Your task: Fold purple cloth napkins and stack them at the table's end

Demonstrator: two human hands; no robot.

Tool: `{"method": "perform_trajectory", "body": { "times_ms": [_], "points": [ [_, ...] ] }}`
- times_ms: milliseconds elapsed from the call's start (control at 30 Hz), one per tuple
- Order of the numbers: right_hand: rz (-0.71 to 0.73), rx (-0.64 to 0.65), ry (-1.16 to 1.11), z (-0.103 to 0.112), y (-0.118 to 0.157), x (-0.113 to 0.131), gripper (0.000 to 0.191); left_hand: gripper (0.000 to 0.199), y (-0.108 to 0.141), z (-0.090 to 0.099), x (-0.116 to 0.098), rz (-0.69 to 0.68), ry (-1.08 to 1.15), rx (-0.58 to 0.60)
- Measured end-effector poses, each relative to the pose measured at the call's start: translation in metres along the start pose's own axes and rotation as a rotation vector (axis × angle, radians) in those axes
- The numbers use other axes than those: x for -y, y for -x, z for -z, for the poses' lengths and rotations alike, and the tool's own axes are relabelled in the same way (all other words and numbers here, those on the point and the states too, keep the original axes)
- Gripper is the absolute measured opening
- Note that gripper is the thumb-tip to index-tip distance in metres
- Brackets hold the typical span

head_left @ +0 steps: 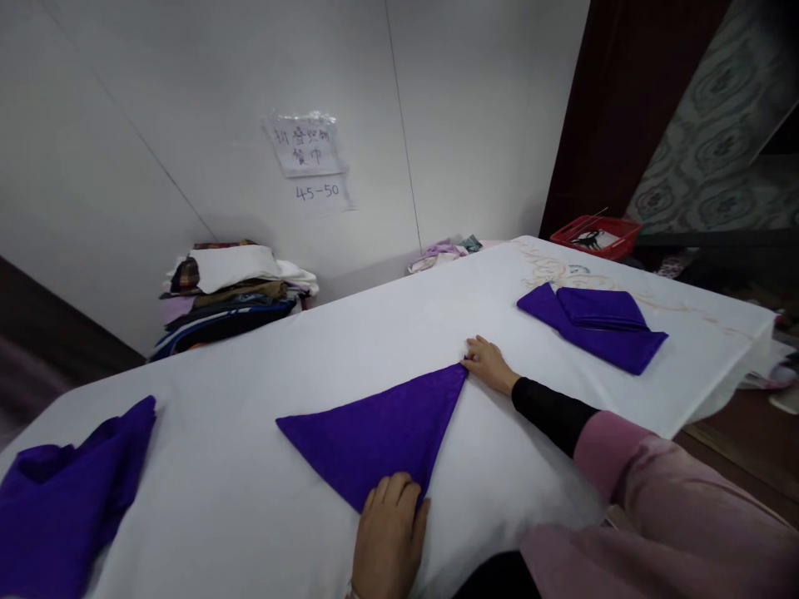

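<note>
A purple cloth napkin (387, 424), folded into a triangle, lies on the white tablecloth in front of me. My left hand (390, 532) rests flat over its near corner, with the fingers stretched out and the corner partly hidden beneath them. At the far right corner, my right hand (490, 363) pinches the tip between thumb and fingers. To the right sits a folded purple napkin set (593, 324), made of overlapping folded layers. A crumpled heap of purple cloth (75, 499) lies at the left edge of the table.
Behind the table, a stack of folded clothes (234, 295) stands against the white wall. A paper sign (309, 158) with handwriting hangs above. At the far right are a red basket (615, 241) and embroidery on the tablecloth (717, 333). Pinkish cloths (440, 254) lie at the back edge.
</note>
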State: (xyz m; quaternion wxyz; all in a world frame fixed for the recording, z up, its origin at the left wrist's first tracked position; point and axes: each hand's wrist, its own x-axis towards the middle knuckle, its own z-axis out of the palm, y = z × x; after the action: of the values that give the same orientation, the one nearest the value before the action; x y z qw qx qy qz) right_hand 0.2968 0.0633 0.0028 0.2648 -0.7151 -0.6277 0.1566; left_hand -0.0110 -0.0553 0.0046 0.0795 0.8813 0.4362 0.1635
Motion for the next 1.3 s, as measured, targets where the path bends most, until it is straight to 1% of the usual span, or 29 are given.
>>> {"method": "perform_trajectory", "body": {
  "times_ms": [133, 233, 333, 433, 533, 600, 633, 667, 733, 800, 900, 967, 1000, 1033, 1100, 1200, 1300],
  "points": [
    [-0.005, -0.027, 0.015, -0.001, 0.001, -0.002, 0.015, 0.016, 0.006, 0.004, 0.002, -0.011, 0.041, 0.006],
    [-0.02, -0.05, 0.027, -0.002, 0.001, -0.008, 0.021, 0.018, 0.008, 0.013, 0.015, 0.015, 0.075, 0.014],
    [-0.021, -0.053, 0.033, -0.004, 0.0, -0.013, 0.02, 0.024, 0.002, 0.024, 0.045, 0.113, 0.029, -0.055],
    [-0.01, -0.044, 0.036, -0.007, -0.001, -0.015, 0.015, 0.032, -0.006, 0.032, 0.089, 0.228, -0.094, -0.173],
    [0.009, -0.03, 0.043, -0.011, -0.003, -0.014, 0.012, 0.035, -0.011, 0.034, 0.129, 0.255, -0.21, -0.221],
    [0.027, -0.024, 0.053, -0.012, -0.005, -0.014, 0.013, 0.034, -0.013, 0.033, 0.146, 0.244, -0.237, -0.218],
    [0.036, -0.022, 0.061, -0.011, -0.007, -0.014, 0.013, 0.033, -0.013, 0.033, 0.15, 0.235, -0.239, -0.215],
    [0.046, -0.021, 0.069, -0.01, -0.01, -0.014, 0.013, 0.032, -0.013, 0.033, 0.151, 0.225, -0.239, -0.214],
    [0.066, -0.023, 0.088, -0.005, -0.02, -0.013, 0.014, 0.031, -0.012, 0.034, 0.145, 0.197, -0.238, -0.219],
    [0.085, -0.031, 0.107, 0.002, -0.036, -0.011, 0.014, 0.03, -0.011, 0.036, 0.132, 0.154, -0.239, -0.218],
    [0.102, -0.047, 0.137, 0.008, -0.068, -0.004, 0.012, 0.031, -0.008, 0.037, 0.105, 0.071, -0.228, -0.183],
    [0.091, -0.055, 0.156, 0.008, -0.087, 0.0, 0.011, 0.031, -0.006, 0.037, 0.092, 0.021, -0.222, -0.153],
    [0.078, -0.055, 0.165, 0.005, -0.094, 0.002, 0.01, 0.031, -0.005, 0.037, 0.089, 0.006, -0.223, -0.145],
    [0.061, -0.053, 0.172, 0.002, -0.099, 0.004, 0.009, 0.031, -0.004, 0.037, 0.089, -0.002, -0.228, -0.144],
    [0.023, -0.042, 0.184, -0.007, -0.105, 0.005, 0.009, 0.034, -0.002, 0.039, 0.095, -0.008, -0.24, -0.145],
    [-0.016, -0.029, 0.187, -0.018, -0.104, 0.003, 0.012, 0.038, 0.0, 0.042, 0.114, -0.023, -0.24, -0.137],
    [-0.026, -0.035, 0.176, -0.019, -0.101, -0.002, 0.025, 0.043, 0.0, 0.043, 0.132, -0.037, -0.224, -0.143]
  ]
}}
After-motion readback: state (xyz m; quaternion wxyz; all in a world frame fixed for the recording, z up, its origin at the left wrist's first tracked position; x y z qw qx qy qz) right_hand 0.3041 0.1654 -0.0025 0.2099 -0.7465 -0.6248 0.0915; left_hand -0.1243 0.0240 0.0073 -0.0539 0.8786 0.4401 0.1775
